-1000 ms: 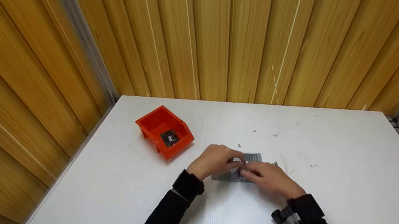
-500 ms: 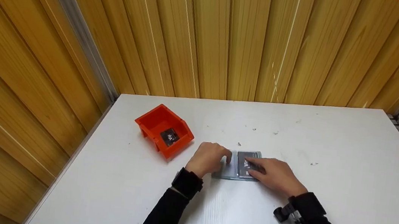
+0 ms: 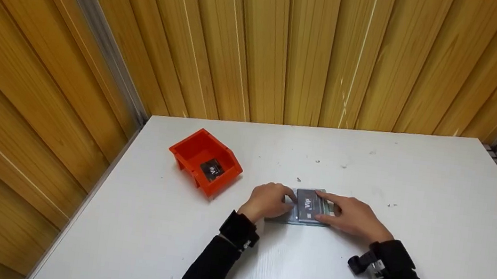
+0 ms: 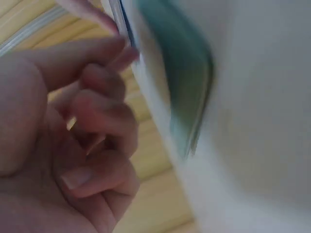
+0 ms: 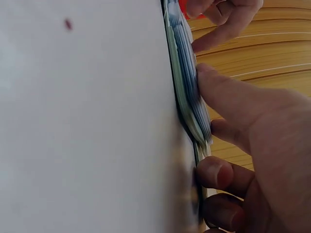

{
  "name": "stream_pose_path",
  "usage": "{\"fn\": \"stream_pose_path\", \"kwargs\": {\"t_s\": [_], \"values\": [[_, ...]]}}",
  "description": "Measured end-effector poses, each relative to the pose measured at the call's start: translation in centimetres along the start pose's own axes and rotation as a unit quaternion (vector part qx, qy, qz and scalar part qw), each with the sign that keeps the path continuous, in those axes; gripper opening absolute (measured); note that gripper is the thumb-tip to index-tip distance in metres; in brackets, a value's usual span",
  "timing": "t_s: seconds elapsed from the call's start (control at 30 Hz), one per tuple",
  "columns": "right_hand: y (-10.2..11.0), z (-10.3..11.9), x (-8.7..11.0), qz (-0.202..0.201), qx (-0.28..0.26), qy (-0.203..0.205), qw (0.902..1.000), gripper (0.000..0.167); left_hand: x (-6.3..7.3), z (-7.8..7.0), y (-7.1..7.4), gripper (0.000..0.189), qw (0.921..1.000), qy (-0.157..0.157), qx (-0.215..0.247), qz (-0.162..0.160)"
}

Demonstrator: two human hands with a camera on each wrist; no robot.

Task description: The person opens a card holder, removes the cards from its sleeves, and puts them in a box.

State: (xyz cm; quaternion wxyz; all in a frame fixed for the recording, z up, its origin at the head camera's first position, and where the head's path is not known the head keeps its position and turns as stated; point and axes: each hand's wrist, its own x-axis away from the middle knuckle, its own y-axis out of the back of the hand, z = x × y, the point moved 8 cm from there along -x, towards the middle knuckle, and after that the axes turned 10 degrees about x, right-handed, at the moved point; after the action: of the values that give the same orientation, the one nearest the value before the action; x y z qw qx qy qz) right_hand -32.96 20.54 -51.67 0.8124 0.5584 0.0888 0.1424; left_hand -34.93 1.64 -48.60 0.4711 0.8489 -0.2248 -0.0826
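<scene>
A card holder (image 3: 277, 219) with grey-green covers and a stack of clear sleeves lies spread on the table. On its right half is a dark grey card (image 3: 305, 208) marked "Vip". My left hand (image 3: 267, 200) is over the left half, thumb and index tips near each other at the card's left edge; I cannot tell if anything is between them. Its other fingers curl in the left wrist view. My right hand (image 3: 355, 216) holds the card with thumb and index finger at its near and far right corners. Sleeve edges (image 5: 187, 68) show beneath the right thumb.
An orange-red bin (image 3: 190, 149) stands at the left, with another dark "Vip" card (image 3: 211, 169) inside. The white table (image 3: 413, 188) has small dark marks. Wood-patterned panels (image 3: 306, 52) rise behind it and on the left.
My right thumb and index finger have spread from the card's middle to its right corners. My left hand, drawn back half a second ago, has moved right, up to the card.
</scene>
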Motion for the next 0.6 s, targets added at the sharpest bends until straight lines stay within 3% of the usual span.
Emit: {"fn": "stream_pose_path", "kwargs": {"t_s": [0.07, 0.1, 0.2, 0.27, 0.33, 0.5, 0.6], "values": [[0.0, -0.1, -0.1, 0.003, -0.003, 0.002, 1.0, 0.076, -0.2, 0.3, -0.7, 0.022, 0.9946, 0.032, 0.098, 0.005], [0.0, -0.1, -0.2, 0.003, 0.0, 0.004, 1.0, 0.077, -0.3, 0.5, -1.0, 0.02, 0.9864, 0.049, 0.157, 0.01], [-0.1, -0.1, -0.1, 0.004, 0.004, 0.004, 1.0, 0.079, -0.2, 1.3, -2.3, 0.019, 0.9436, 0.103, 0.314, 0.021], [-0.1, 0.0, -0.1, 0.003, 0.006, 0.003, 1.0, 0.08, 0.0, 1.6, -3.0, 0.024, 0.9157, 0.128, 0.38, 0.03], [-0.1, 0.0, -0.1, 0.002, 0.006, 0.004, 1.0, 0.08, 0.0, 1.6, -3.5, 0.029, 0.9065, 0.138, 0.398, 0.034], [-0.2, 0.0, 0.0, 0.003, 0.008, 0.0, 1.0, 0.08, -0.1, 1.7, -3.9, 0.027, 0.9041, 0.13, 0.405, 0.036], [-0.2, 0.0, 0.0, 0.006, 0.011, -0.003, 0.9999, 0.08, 0.0, 1.8, -4.1, 0.02, 0.8873, 0.124, 0.442, 0.041]]}}
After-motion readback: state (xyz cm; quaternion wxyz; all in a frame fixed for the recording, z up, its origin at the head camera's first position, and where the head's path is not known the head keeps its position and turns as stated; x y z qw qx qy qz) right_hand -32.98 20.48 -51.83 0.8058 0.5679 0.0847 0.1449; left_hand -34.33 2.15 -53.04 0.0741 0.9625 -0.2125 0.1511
